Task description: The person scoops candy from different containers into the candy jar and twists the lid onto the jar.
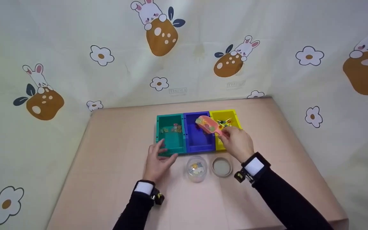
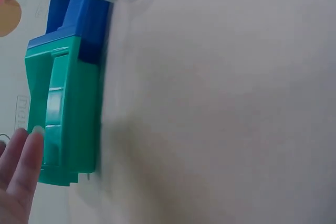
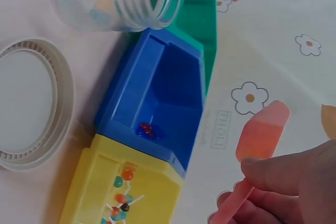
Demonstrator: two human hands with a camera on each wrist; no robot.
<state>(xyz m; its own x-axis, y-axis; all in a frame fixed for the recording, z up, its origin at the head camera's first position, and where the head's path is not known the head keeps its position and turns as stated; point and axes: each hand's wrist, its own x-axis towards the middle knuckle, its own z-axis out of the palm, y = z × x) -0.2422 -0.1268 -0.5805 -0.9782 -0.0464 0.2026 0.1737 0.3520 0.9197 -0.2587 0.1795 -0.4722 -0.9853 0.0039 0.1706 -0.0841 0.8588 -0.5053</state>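
Note:
My right hand (image 1: pixel 239 143) grips the handle of a pink scoop (image 1: pixel 207 124), held above the blue bin (image 1: pixel 200 149). Small pale, gummy-like pieces lie in the scoop in the head view. My left hand (image 1: pixel 158 163), fingers spread, is at the front edge of the green bin (image 1: pixel 173 147) and holds nothing. A few small pale and pinkish pieces (image 1: pixel 177 128) lie in the green bin. Dark red pieces (image 3: pixel 146 129) sit in the blue bin. In the yellow bin (image 3: pixel 142 171) are several colourful balls on white sticks (image 3: pixel 122 199).
A clear jar (image 1: pixel 196 169) with pale and orange pieces inside stands in front of the bins. Right of it lies a round lid (image 1: pixel 222 167). The three bins stand joined in a row on a pinkish tabletop (image 1: pixel 113 191), with a patterned cloth (image 1: pixel 117 80) behind.

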